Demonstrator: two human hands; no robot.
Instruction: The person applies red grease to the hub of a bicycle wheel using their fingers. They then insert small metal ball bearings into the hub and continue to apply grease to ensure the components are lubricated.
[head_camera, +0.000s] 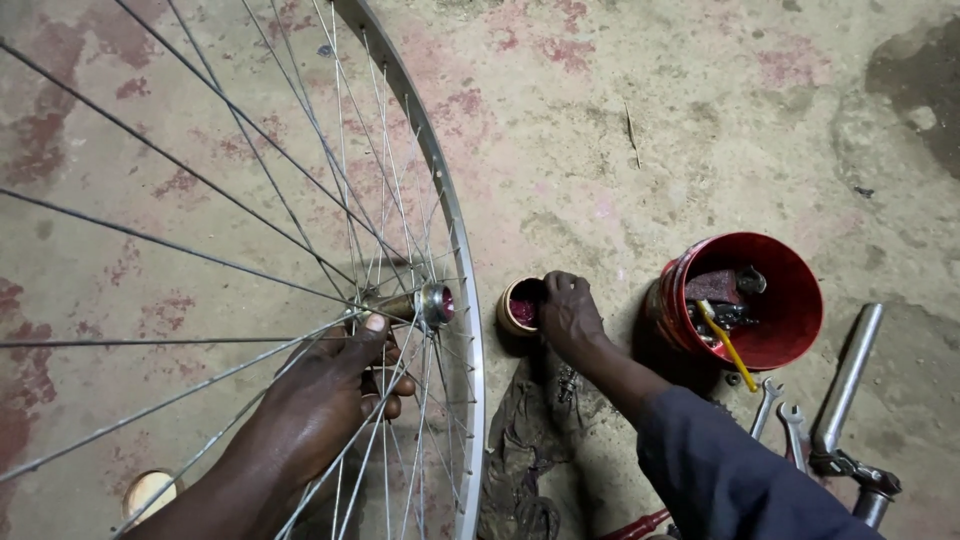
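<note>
A spoked bicycle wheel with a silver rim (452, 215) stands upright in front of me. My left hand (325, 395) reaches through the spokes and grips the hub (425, 303), thumb on the hub's barrel. The hub's end shows reddish grease. My right hand (570, 315) rests on a small round tin (518, 305) of dark red grease on the floor, fingers dipping into it. The sleeve on that arm is dark blue.
A red bucket (790, 300) with small parts and a yellow-handled tool stands at the right. Two spanners (775, 410) and a metal seat post (850, 375) lie beside it. A dirty rag (525, 450) lies under the right arm. Stained concrete floor (650, 120).
</note>
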